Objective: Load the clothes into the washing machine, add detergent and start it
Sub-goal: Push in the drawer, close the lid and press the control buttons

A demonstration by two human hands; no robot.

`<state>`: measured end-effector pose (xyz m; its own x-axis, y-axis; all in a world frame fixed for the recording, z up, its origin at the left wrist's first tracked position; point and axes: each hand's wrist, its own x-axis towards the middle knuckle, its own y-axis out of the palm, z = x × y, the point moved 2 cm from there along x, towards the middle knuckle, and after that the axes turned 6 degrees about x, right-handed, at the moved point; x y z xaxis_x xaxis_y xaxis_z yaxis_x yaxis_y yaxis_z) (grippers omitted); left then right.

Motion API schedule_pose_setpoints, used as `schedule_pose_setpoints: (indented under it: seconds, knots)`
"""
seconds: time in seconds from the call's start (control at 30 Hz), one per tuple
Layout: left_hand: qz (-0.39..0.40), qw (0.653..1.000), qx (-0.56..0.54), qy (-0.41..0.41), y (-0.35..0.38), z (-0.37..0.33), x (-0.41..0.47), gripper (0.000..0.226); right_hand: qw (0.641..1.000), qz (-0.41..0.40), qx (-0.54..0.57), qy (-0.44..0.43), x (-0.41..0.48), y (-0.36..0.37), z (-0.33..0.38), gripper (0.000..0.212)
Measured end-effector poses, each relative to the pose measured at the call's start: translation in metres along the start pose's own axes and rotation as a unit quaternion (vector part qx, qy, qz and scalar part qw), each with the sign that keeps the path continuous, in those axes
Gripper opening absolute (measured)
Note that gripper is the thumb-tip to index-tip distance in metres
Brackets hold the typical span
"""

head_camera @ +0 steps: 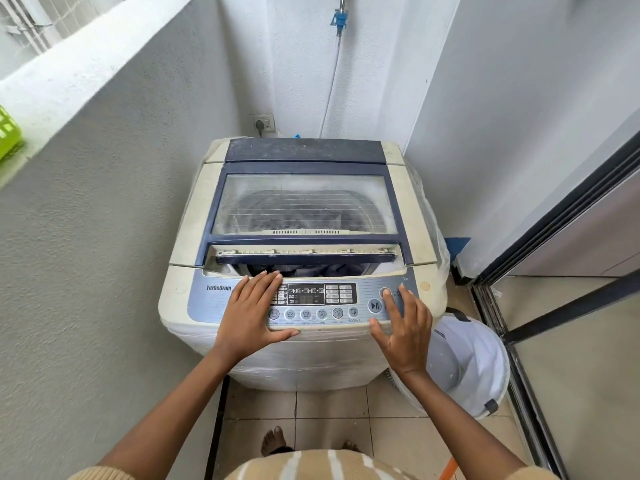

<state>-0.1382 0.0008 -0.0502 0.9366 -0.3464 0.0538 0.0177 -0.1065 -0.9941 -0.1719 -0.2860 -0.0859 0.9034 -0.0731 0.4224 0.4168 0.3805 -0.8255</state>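
A top-loading washing machine (194, 230) stands in a corner, cream with a blue control panel (311, 301). Its glass lid (304, 206) is almost down, leaving a narrow gap at the front where dark clothes (311, 270) show in the drum. My left hand (251, 310) lies flat on the panel's left part, fingers spread, fingertips at the lid gap. My right hand (403, 327) rests open on the panel's right end, its index finger by the round power button (385, 292). Neither hand holds anything.
A white laundry basket (474, 362) sits on the tiled floor right of the machine. A sliding glass door frame (540, 258) runs along the right. A low wall is close on the left, with a green basket (8, 131) on its ledge. A wall socket (263, 123) and water tap (339, 19) are behind.
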Motion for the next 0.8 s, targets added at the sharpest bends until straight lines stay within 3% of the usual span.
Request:
schedule_pose_setpoints:
  seconds: [0.13, 0.23, 0.4, 0.8]
  knots:
    - [-0.014, 1.000, -0.002, -0.021, -0.008, 0.005, -0.002, 0.098, 1.000, 0.002, 0.016, 0.018, -0.003, -0.011, 0.007, 0.055]
    - [-0.019, 0.999, 0.010, -0.038, -0.013, 0.020, -0.005, 0.096, 0.999, -0.007, 0.017, 0.035, -0.005, -0.015, 0.019, 0.049]
    - [-0.009, 0.999, 0.027, -0.036, -0.008, 0.033, -0.009, 0.096, 0.999, 0.006, 0.051, 0.000, -0.012, -0.008, 0.037, 0.041]
    - [-0.027, 0.998, 0.046, -0.034, -0.006, 0.030, -0.007, 0.092, 1.000, -0.006, 0.022, -0.013, -0.021, -0.001, 0.035, 0.050]
